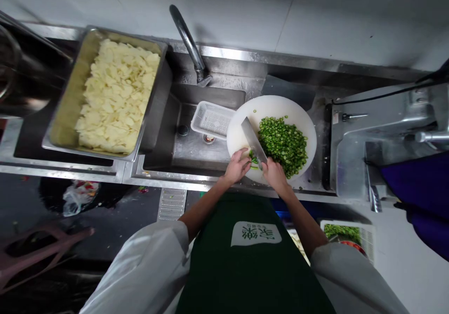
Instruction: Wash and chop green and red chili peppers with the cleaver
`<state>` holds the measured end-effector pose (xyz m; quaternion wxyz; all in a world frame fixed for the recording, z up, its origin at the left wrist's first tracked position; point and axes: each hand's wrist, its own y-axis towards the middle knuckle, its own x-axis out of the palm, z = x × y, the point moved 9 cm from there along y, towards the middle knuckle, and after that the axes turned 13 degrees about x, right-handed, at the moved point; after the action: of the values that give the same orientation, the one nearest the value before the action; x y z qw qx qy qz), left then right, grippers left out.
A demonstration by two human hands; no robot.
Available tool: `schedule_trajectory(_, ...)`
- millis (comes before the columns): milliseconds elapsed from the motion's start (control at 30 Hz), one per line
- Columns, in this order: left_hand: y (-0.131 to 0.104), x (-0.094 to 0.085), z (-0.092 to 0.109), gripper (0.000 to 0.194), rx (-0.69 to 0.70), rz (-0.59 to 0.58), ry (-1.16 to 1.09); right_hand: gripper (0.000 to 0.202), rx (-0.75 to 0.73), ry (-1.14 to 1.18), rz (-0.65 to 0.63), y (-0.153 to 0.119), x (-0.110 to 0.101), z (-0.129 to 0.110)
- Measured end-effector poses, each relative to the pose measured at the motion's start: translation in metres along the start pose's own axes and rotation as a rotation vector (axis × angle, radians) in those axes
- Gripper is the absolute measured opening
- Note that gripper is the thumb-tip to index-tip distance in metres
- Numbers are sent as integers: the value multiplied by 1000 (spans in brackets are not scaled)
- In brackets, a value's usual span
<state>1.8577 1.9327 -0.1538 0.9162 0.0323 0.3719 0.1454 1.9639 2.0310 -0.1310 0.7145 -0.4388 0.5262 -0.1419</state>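
A round white cutting board (242,113) lies beside the sink. My right hand (274,174) is wrapped round the handle of a cleaver (253,139), whose broad blade points up and left across the board. Left of the blade, the bent fingers of my left hand (237,166) press on green peppers (254,160) near the board's front left edge. How many peppers lie under those fingers is hidden. To the right of the cleaver, a heap of chopped green pepper (284,143) covers much of the board, with a few loose rings behind it.
The metal sink (161,150) holds a white perforated basket (212,118) below a curved faucet (189,40). At the left stands a deep metal tray (65,117) of pale sliced food. A machine (361,155) with a purple cloth (421,188) is at the right. A white crate (368,241) sits lower right.
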Motion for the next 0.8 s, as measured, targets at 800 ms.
schedule_trajectory(800,-3,27,14,22,271,-44,43,29,31,-16,32,-25,3,15)
